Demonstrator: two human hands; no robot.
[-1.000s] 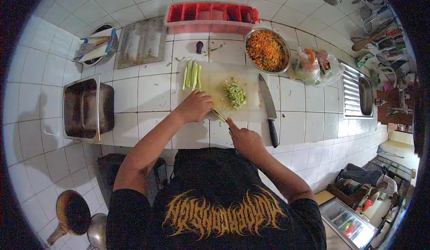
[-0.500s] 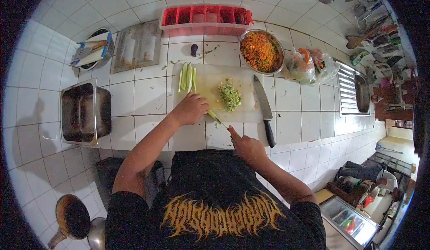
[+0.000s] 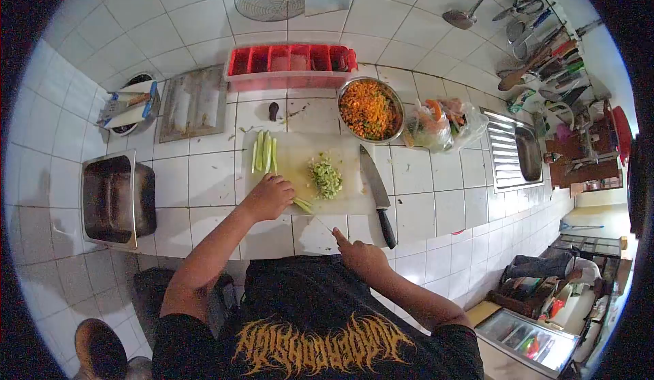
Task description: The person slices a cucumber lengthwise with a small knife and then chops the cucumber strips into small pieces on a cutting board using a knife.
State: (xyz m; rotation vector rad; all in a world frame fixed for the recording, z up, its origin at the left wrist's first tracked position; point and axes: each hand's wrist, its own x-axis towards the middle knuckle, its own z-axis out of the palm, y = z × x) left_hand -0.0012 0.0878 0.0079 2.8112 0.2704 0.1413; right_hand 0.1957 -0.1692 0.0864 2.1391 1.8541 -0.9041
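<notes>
My left hand presses closed on a green vegetable piece at the near edge of the white cutting board. To its right, my right hand is wrapped round the handle of a small knife, its thin blade pointing toward the piece. Several pale green strips lie at the board's upper left. A heap of chopped green bits sits mid-board. A large knife with a black handle rests along the board's right side.
Behind the board stand a red compartment box, a metal bowl of diced orange and green vegetables, and plastic bags. A dark purple piece lies on the tiles. An empty metal pan sits left; a sink is right.
The camera view has tilted up, so the counter appears lower. My right hand and the small knife have drawn back from the green piece, leaving a gap between blade and piece.
</notes>
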